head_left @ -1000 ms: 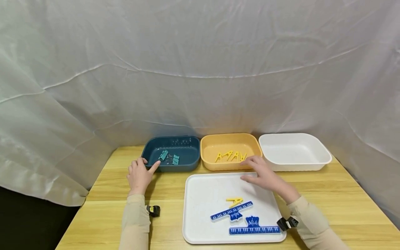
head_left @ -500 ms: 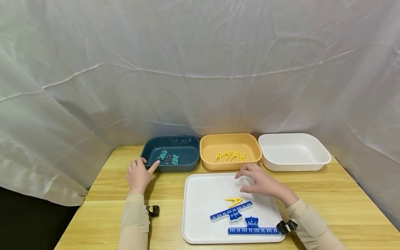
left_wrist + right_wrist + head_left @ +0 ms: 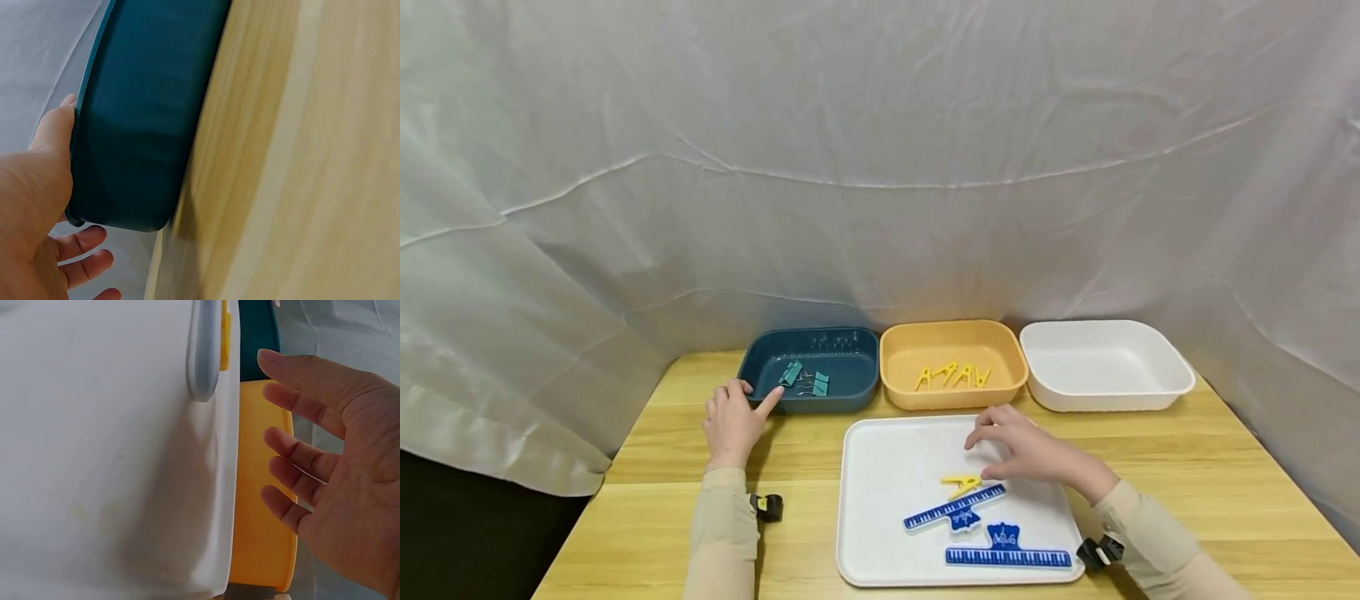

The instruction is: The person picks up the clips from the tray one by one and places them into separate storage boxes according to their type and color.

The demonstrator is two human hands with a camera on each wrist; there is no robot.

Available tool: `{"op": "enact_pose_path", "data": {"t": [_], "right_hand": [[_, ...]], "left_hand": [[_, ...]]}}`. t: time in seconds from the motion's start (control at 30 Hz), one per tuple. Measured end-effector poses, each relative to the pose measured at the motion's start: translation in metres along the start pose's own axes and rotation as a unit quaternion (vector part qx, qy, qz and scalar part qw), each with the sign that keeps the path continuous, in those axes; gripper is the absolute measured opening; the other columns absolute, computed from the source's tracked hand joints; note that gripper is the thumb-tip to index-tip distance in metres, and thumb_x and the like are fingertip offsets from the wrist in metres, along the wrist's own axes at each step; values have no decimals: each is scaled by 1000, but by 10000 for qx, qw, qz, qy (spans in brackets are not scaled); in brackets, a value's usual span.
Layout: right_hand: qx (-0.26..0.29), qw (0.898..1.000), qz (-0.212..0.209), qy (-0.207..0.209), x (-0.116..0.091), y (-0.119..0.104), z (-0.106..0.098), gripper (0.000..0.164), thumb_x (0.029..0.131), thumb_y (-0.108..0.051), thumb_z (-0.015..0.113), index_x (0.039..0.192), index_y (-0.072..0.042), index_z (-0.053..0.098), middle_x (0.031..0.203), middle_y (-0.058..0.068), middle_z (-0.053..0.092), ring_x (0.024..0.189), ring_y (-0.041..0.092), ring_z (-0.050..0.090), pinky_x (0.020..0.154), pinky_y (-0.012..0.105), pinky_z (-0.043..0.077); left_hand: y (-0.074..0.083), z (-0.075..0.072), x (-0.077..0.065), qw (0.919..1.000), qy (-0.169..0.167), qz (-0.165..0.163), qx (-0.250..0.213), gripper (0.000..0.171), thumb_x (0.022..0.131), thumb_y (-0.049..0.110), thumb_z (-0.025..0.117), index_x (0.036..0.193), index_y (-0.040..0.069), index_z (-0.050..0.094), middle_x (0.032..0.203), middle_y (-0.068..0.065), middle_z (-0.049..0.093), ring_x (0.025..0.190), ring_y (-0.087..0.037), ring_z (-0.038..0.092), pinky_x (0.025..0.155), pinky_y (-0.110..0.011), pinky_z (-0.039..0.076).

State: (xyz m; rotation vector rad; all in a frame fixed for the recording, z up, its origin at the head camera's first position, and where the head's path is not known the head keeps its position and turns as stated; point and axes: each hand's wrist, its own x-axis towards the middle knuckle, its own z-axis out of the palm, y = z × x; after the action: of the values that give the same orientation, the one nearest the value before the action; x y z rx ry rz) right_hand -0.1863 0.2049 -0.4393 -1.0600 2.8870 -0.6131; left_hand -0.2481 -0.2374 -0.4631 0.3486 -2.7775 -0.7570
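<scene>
My left hand (image 3: 733,423) rests at the front left corner of a dark teal plastic bin (image 3: 850,403), thumb along its rim. In the left wrist view, several of its fingers hang loosely below the bin's end. Two teal binder clips lie in that bin, one a binder clip (image 3: 791,372) tipped on its side. My right hand (image 3: 1026,446) hovers over the white tray (image 3: 880,450), fingers loosely bent with nothing between them. Just left of its thumb lies a yellow clothespin (image 3: 970,482), against a blue piano-pattern page clip (image 3: 925,515). Another blue page clip (image 3: 1007,556) lies nearer the tray's front edge.
A yellow-orange bin (image 3: 955,398) with several yellow clothespins (image 3: 964,376) stands in the middle of the back row. To its right is a white bin (image 3: 1105,400). A pale curtain (image 3: 880,208) hangs behind the wooden table (image 3: 790,533).
My right hand has come back from the yellow-orange bin's front edge to above the tray, lowering toward the clothespin. The left hand has stayed at the teal bin.
</scene>
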Motion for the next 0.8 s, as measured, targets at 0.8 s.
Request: {"op": "enact_pose_path", "data": {"t": [0.8], "right_hand": [[-294, 9973, -372, -554, 2, -6, 7, 22, 78, -29, 80, 97, -28, 70, 107, -7, 56, 102, 12, 46, 89, 37, 41]], "left_hand": [[1, -1, 0, 10000, -31, 6, -81, 65, 86, 64, 59, 115, 7, 48, 114, -19, 47, 101, -38, 41, 78, -51, 36]]}}
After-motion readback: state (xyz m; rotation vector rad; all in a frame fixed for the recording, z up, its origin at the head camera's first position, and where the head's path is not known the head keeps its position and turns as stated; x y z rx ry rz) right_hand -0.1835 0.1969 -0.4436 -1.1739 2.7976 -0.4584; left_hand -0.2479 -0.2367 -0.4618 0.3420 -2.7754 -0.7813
